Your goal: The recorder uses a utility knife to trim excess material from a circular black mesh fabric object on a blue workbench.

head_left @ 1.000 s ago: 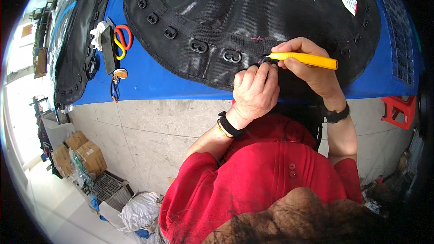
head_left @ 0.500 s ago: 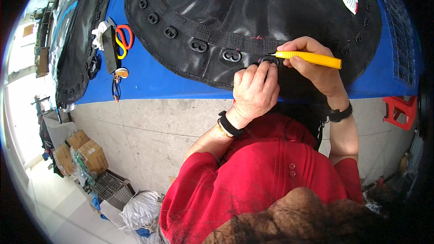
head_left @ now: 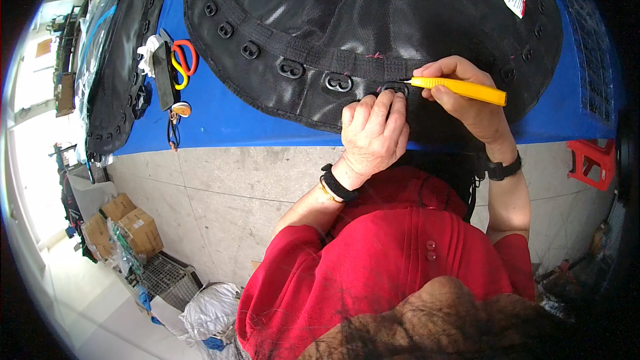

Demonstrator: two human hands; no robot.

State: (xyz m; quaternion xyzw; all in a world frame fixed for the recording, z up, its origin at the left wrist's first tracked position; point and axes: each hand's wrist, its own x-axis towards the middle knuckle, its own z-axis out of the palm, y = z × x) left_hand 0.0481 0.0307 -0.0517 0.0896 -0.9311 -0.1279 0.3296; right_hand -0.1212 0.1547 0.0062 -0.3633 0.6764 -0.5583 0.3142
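Observation:
A round black mesh trampoline mat [head_left: 300,7] lies on the blue table, with black plastic buckles [head_left: 339,82] strapped along its rim. My right hand [head_left: 470,100] grips a yellow utility knife [head_left: 460,89] with a thin pointed tip. That tip rests at the webbing just above a buckle [head_left: 396,86] at the near edge. My left hand [head_left: 377,130] presses its closed fingers on this buckle, partly covering it. A short pink thread [head_left: 375,55] lies on the webbing band nearby.
Scissors [head_left: 185,63] with red and yellow handles lie at left beside a dark flat block [head_left: 163,73]. Another black mat [head_left: 120,60] is farther left on the blue table [head_left: 220,120]. A red stool [head_left: 590,163] stands at right, cardboard boxes [head_left: 140,230] at lower left.
The mat has slid slightly left under my hands, its label and buckles with it. The knife tip stays at the same buckle; both hands keep nearly the same place.

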